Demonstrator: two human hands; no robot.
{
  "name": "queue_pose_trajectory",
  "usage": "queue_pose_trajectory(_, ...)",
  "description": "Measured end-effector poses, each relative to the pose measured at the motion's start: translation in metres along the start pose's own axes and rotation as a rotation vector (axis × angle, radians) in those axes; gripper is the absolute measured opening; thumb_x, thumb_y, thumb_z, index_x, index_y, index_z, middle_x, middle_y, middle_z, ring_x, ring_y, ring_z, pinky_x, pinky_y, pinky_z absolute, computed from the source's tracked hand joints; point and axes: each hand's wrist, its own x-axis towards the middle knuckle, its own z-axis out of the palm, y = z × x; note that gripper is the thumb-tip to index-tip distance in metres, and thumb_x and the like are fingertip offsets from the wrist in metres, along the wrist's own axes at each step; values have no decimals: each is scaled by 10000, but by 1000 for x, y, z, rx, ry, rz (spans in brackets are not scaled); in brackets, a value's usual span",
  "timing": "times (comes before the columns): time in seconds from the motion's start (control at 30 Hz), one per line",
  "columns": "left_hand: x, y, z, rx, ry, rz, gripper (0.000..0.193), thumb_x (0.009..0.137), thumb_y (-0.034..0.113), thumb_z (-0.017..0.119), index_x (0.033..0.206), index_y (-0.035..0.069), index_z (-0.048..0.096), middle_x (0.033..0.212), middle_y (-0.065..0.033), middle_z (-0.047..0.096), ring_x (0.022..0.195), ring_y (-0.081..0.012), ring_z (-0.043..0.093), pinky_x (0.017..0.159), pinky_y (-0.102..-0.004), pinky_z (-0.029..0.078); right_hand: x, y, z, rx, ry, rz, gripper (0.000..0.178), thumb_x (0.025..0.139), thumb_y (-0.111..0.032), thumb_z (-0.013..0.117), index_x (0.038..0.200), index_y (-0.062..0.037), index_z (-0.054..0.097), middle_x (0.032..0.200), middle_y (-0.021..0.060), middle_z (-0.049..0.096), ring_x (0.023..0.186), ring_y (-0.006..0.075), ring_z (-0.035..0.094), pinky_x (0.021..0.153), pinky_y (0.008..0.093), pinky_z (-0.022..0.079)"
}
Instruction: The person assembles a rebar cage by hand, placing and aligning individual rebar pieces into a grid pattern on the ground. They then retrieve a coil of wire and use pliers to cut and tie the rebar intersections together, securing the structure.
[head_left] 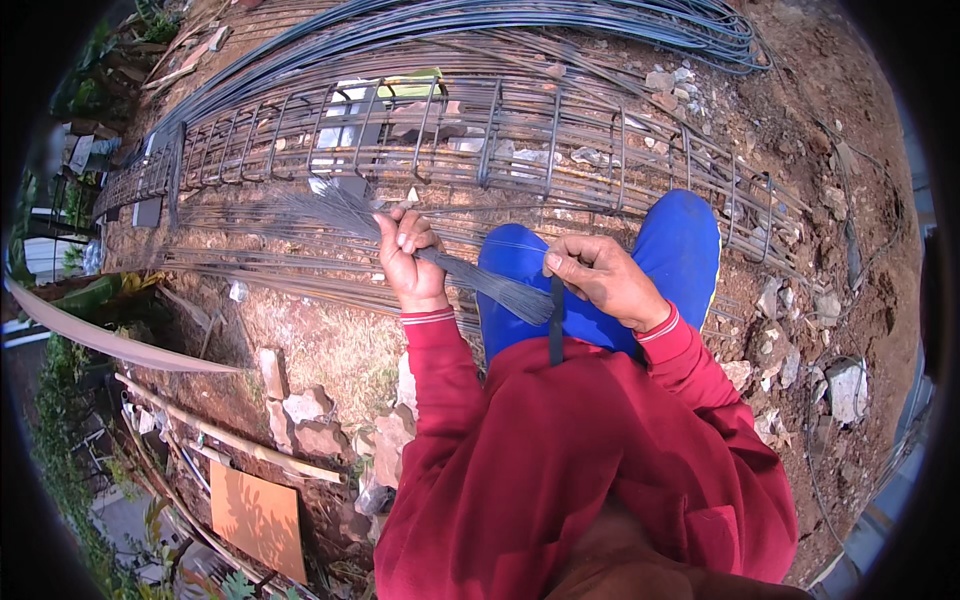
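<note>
My left hand (408,250) is closed around the middle of a bundle of thin grey tie wire (495,287). One end of the bundle fans out to the upper left, and the other lies over my blue-clad left knee. My right hand (605,275) pinches with thumb and forefinger beside the bundle's right end; a fine strand of wire runs from the bundle to its fingertips. A dark strap (556,330) hangs just below those fingers. Beyond both hands stands a long rebar cage (490,135) with square stirrups.
Loose straight rebars (290,275) lie on the ground in front of the cage. Bent bars (690,35) are stacked behind it. Broken stones (310,420) and a white block (848,390) sit to either side. An orange board (257,515) and a bamboo pole (230,430) are at lower left.
</note>
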Motion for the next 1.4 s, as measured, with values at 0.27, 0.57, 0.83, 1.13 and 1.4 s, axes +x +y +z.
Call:
queue_pose_trajectory(0.27, 3, -2, -9, 32, 16, -37, 277, 969, 291, 538, 945, 24, 470, 663, 9, 374, 546, -65, 388, 518, -192, 414, -6, 17, -7, 157, -102, 65, 105, 866, -96, 684, 909, -2, 669, 846, -1, 644, 786, 58, 549, 716, 216, 435)
queue_pose_trajectory(0.57, -2, 3, -18, 1, 41, -55, 272, 970, 291, 537, 953, 28, 472, 671, 12, 374, 550, -61, 394, 523, -197, 423, 2, 19, -8, 23, -52, -58, 69, 871, -85, 653, 887, -18, 653, 880, -1, 593, 800, 85, 519, 736, 240, 421)
queue_pose_trajectory(0.83, -10, 20, -40, -72, 149, -15, 267, 949, 307, 571, 911, 66, 464, 664, 31, 371, 549, -57, 389, 553, -203, 448, -1, 10, -5, 223, -271, 73, 217, 950, -224, 582, 966, -8, 601, 855, -6, 553, 797, 63, 479, 716, 231, 410)
queue_pose_trajectory(1.13, -32, 107, -107, 250, 647, 498, 239, 942, 272, 593, 832, 93, 480, 633, 31, 399, 586, -85, 426, 604, -226, 456, -123, -28, -155, 53, 621, -129, 143, 963, -222, 562, 919, -88, 541, 662, -98, 382, 519, 5, 271, 447, 194, 200)
queue_pose_trajectory(1.4, -25, 166, -183, 537, 998, 355, 393, 921, 458, 580, 937, 76, 490, 739, -59, 499, 649, -223, 524, 672, -434, 504, -194, -73, -187, -277, 1338, -304, 457, 994, -346, 501, 1273, 16, 508, 1031, 36, 562, 862, 84, 500, 775, 243, 412)
